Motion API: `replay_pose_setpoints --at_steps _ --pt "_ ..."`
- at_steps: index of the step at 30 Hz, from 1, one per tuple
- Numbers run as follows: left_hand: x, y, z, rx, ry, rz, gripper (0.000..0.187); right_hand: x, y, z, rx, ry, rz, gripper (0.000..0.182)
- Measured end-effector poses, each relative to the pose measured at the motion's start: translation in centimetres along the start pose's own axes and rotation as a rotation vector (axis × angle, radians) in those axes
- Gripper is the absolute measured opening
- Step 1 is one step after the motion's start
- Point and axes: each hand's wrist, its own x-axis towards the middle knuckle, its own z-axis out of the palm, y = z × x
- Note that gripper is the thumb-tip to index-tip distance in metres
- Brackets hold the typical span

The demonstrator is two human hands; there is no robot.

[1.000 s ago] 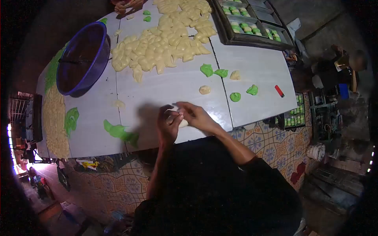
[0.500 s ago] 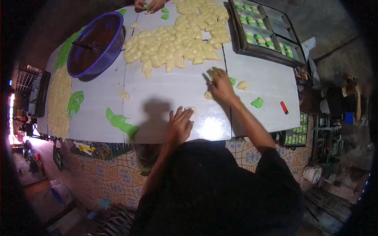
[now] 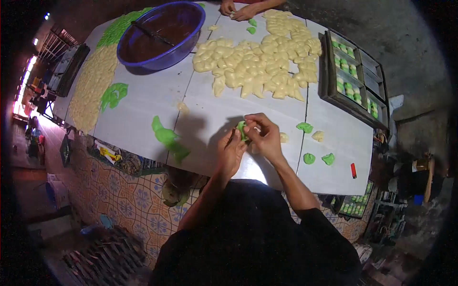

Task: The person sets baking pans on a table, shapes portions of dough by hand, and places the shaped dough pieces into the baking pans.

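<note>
My left hand (image 3: 231,155) and my right hand (image 3: 266,138) meet over the near middle of the table, fingers closed around a small piece of green dough (image 3: 242,129). The right fingertips pinch its upper side while the left fingers support it from the left. Just right of my right hand lies a cream dough lump (image 3: 285,137), partly hidden by it. Farther right are another cream dough lump (image 3: 318,136) and several green pieces, among them a rounded green lump (image 3: 309,158).
A blue basin (image 3: 164,63) of brown filling stands at back left. Cream dough pieces (image 3: 260,62) cover the back middle. A compartmented tray (image 3: 329,71) sits at right, a red lighter (image 3: 353,170) near the edge. Another person's hands (image 3: 241,12) work opposite.
My hands, apart on the table before, have come together around green dough. The left has left the pale dough it was pressing. The view has swung, shifting the table rightward.
</note>
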Motion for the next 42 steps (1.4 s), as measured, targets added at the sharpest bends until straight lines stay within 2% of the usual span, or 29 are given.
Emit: replay_pose_setpoints --at_steps 2,3,5,6,8,10,11,12,13,14,16,18,19,20,22,24,26,27,29,30,31,32,33,34,36,38,39,40,42 --pt "0.1 1.4 0.1 0.001 -0.014 0.157 0.035 -0.2 -0.4 1.3 -0.061 -0.035 0.033 0.029" --pt "0.0 2.0 -0.4 0.194 0.133 0.184 0.036 -0.2 -1.5 2.0 -0.323 -0.023 -0.113 0.033" --pt "0.2 3.5 -1.5 0.357 0.069 0.176 0.038 0.3 -2.0 2.7 -0.672 -0.055 -0.306 0.039" --pt "0.2 4.2 -2.0 0.525 0.003 0.154 0.041 0.7 -1.4 2.8 -0.675 -0.059 -0.308 0.039" --pt "-0.4 6.1 -1.3 0.344 0.004 0.063 0.048 1.4 0.5 2.9 -0.44 -0.145 -0.324 0.03" --pt "-0.3 7.6 -0.9 0.336 0.073 0.254 0.053 1.9 -1.0 4.5 -0.185 0.025 -0.019 0.028" --pt "0.3 6.9 -2.0 0.479 0.071 0.434 0.047 2.3 -0.7 5.3 -0.133 0.049 -0.082 0.031" --pt "0.4 6.8 -2.5 0.477 0.074 0.44 0.047 2.7 -0.6 6.1 -0.081 0.07 -0.143 0.033" --pt "0.4 7.0 -2.9 0.53 0.109 0.394 0.042 2.6 -1.1 6.9 -0.129 0.039 -0.092 0.041" --pt "0.5 7.1 -3.3 0.581 0.146 0.355 0.036 2.6 -1.1 7.4 -0.324 -0.016 -0.15 0.039" --pt "1.1 7.1 -4.0 0.472 0.276 0.436 0.022 3.8 0.6 7.5 -0.429 -0.091 -0.042 0.032" --pt "1.6 8.2 -4.0 0.664 0.287 0.406 0.017 5.4 0.2 7.8 -0.115 -0.024 -0.031 0.034" --pt "1.5 9.0 -3.3 0.684 0.312 0.344 0.014 6.2 -0.3 8.4 -0.279 0.035 -0.233 0.05" --pt "1.8 9.4 -3.3 0.588 0.249 0.242 0.013 6.5 -1.1 8.8 -0.26 -0.019 -0.229 0.051" --pt "3.4 9.2 -5.5 -0.396 -0.008 -0.096 0.015 6.9 0.4 10.0 -0.402 -0.262 -0.317 0.049" --pt "4.7 9.3 -6.7 -0.511 -0.08 -0.24 0.034 7.9 1.9 10.0 -0.414 -0.262 -0.258 0.043" --pt "5.6 9.7 -7.4 -0.729 -0.165 -0.274 0.054 9.2 2.8 9.3 -0.093 -0.407 -0.068 0.066" --pt "6.3 11.4 -5.9 -0.733 -0.17 -0.275 0.054 9.5 3.4 8.7 -0.1 -0.406 -0.07 0.066" --pt "8.8 17.4 -1.6 -0.437 -0.372 -0.095 0.07 10.6 4.2 7.8 0.218 -0.448 0.084 0.103" --pt "14.3 16.7 -6.5 -0.525 -0.541 -0.106 0.079 11.7 3.7 8.0 0.065 -0.387 0.075 0.129" --pt "16.9 20.7 -5.1 -0.011 -0.334 0.044 0.081 12.1 3.3 8.2 0.132 -0.338 0.09 0.129" --pt "20.3 23.8 -4.7 0.347 -0.232 0.384 0.074 12.2 3.2 8.4 0.2 -0.287 0.106 0.128" --pt "25.7 26.6 -7.2 0.418 -0.194 0.444 0.074 12.6 3.4 8.3 0.168 -0.26 0.066 0.126" --pt "27.1 30.4 -6.3 0.982 -0.076 0.411 0.074 12.8 3.5 8.2 0.167 -0.252 0.062 0.126" --pt "33.2 34.0 -8.8 1.379 0.053 0.319 0.078 12.7 3.9 8.0 0.102 -0.156 0.131 0.122" --pt "40.3 34.0 -16.1 1.852 0.077 0.347 0.085 12.5 5.6 7.6 0.221 -0.13 0.141 0.114" --pt "43.2 33.9 -20.0 1.885 -0.074 0.197 0.086 12.5 5.7 8.0 0.299 -0.107 0.156 0.111" --pt "43.0 33.7 -19.4 1.886 -0.073 0.199 0.086 12.5 5.8 8.3 0.379 -0.087 0.17 0.109" --pt "41.5 33.1 -18.0 1.794 -0.074 -0.174 0.081 12.7 7.4 7.4 0.387 -0.1 0.214 0.104"
